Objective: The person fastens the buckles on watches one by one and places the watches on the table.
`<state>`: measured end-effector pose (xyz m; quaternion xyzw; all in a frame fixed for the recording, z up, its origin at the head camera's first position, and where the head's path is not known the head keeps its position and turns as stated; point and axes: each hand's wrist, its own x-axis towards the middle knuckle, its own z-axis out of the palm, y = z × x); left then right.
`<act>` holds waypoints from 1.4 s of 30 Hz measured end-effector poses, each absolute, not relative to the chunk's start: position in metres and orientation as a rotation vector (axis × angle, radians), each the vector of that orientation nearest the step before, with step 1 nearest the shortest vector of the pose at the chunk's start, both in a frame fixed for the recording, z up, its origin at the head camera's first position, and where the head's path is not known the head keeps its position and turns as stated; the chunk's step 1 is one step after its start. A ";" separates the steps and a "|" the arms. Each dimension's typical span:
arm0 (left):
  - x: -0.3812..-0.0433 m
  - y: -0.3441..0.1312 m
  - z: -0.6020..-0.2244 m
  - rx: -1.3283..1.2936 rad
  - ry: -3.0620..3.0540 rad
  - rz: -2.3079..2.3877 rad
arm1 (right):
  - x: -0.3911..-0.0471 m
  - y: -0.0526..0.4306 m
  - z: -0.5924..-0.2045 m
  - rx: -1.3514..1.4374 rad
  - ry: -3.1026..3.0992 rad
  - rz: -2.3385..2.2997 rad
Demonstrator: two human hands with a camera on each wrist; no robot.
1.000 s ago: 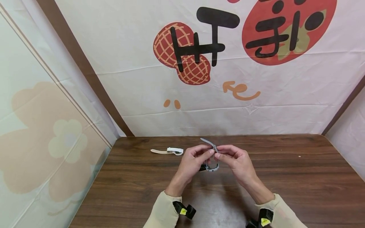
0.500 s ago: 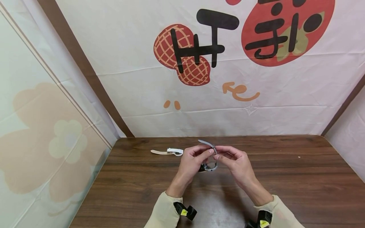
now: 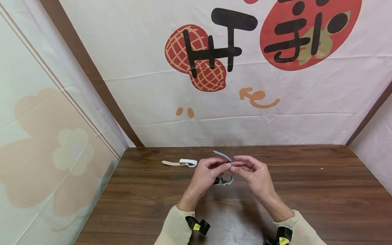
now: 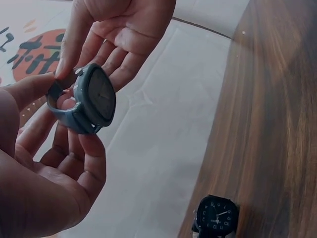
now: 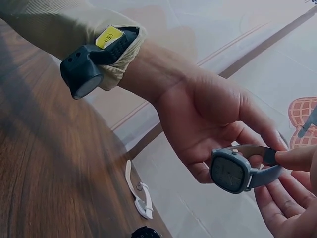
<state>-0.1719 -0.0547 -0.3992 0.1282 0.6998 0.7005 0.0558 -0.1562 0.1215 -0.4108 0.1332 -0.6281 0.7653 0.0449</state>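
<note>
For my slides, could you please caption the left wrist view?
Left hand and right hand hold grey watch; black watch on table.

Left hand (image 3: pixel 206 174), right hand (image 3: pixel 258 175), both pinching, close together, thumbs (image 3: pixel 221 167) inward

we see a dark brown wood-grain table (image 3: pixel 306 180), its far corners rounded, with a creased white cloth backdrop (image 3: pixel 147 102) hanging behind it. on that cloth we make out bold black characters (image 3: pixel 234 19), a red peanut print (image 3: pixel 211 80), a red oval (image 3: pixel 310 31) and an orange curl (image 3: pixel 258 95). brown bands (image 3: pixel 87 68) slant down both sides. to our left, a pale panel (image 3: pixel 27 64) bears a large, faded peach flower (image 3: pixel 27 160); to our right, we catch a whitish panel (image 3: pixel 375 153). soft light leaves a dull sheen on the near tabletop.
</note>
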 end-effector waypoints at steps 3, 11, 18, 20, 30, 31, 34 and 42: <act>-0.173 -0.056 -0.399 0.408 2.146 2.082 | -0.155 0.123 -0.410 0.427 -1.982 2.254; -0.173 -0.059 -0.401 0.394 2.104 2.061 | -0.156 0.123 -0.409 0.439 -2.043 2.136; -0.172 -0.061 -0.400 0.366 2.034 2.094 | -0.156 0.124 -0.410 0.454 -1.996 2.193; -0.171 -0.061 -0.400 0.366 2.032 2.098 | -0.157 0.124 -0.410 0.468 -1.981 2.210; -0.170 -0.058 -0.400 0.362 2.060 2.084 | -0.158 0.121 -0.412 0.361 -1.942 2.280; -0.170 -0.058 -0.400 0.361 2.064 2.084 | -0.158 0.121 -0.413 0.338 -1.950 2.278; -0.170 -0.056 -0.399 0.341 2.053 2.095 | -0.159 0.122 -0.414 0.263 -1.976 2.274; -0.170 -0.051 -0.398 0.223 2.019 2.109 | -0.162 0.121 -0.416 0.168 -1.883 2.409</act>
